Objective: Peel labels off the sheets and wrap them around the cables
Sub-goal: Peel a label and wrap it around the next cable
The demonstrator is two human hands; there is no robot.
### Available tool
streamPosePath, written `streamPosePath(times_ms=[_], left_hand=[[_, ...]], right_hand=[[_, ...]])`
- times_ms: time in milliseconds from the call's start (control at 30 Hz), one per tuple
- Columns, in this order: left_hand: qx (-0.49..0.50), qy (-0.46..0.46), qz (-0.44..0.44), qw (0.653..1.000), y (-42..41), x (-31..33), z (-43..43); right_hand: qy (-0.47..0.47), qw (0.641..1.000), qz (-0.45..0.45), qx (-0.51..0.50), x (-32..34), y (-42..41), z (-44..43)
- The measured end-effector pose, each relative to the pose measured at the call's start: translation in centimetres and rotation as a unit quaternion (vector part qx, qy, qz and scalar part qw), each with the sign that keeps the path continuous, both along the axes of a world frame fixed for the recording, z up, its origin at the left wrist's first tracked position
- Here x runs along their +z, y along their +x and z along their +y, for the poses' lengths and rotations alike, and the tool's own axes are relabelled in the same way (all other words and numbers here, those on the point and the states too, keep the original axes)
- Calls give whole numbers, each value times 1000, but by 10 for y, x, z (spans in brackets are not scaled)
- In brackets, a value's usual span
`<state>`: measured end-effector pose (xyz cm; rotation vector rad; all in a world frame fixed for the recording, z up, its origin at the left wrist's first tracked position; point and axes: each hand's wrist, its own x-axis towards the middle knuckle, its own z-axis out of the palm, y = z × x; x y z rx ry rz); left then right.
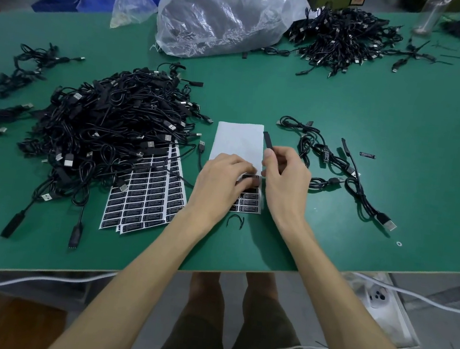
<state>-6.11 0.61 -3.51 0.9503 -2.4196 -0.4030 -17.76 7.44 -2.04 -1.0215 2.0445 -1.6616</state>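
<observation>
Left hand (222, 179) lies on nearly stripped label sheet (238, 141) mid-bench (345, 107), grip relaxed, fingertips pressing remaining black labels (248, 202) at near end. Right hand (285, 178) grip pinches slim black cable module (268, 141), held upright beside sheet's right edge. Full label sheets (149, 196) left, partly under cable heap (114, 121). Loose cables (339, 163) right.

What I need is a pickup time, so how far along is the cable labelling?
Done: a few cables lie at the right, at least one seemingly labelled. In hand: the right hand holds a black cable part, while the left hand rests on the mostly peeled sheet. Left: the big pile and full sheets. Early, I'd judge.
</observation>
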Motion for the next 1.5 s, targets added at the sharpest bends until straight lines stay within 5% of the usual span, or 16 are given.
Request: streamPosePath(times_ms=[1000, 1133, 1267, 1367, 1500], left_hand=[[-36, -80, 59, 994, 3, 2, 7], [-43, 91, 168, 981, 2, 5, 2], [6, 316, 305, 898, 9, 9, -12], [8, 364, 360, 859, 14, 8, -17], [-23, 345, 354, 869, 12, 5, -16]], right_hand=[[23, 999, 35, 9, -4, -1, 0], [36, 997, 62, 24, -7, -3, -2], [47, 994, 89, 51, -11, -5, -3], [46, 990, 113, 72, -11, -5, -3], [44, 983, 146, 99, -11, -2, -4]])
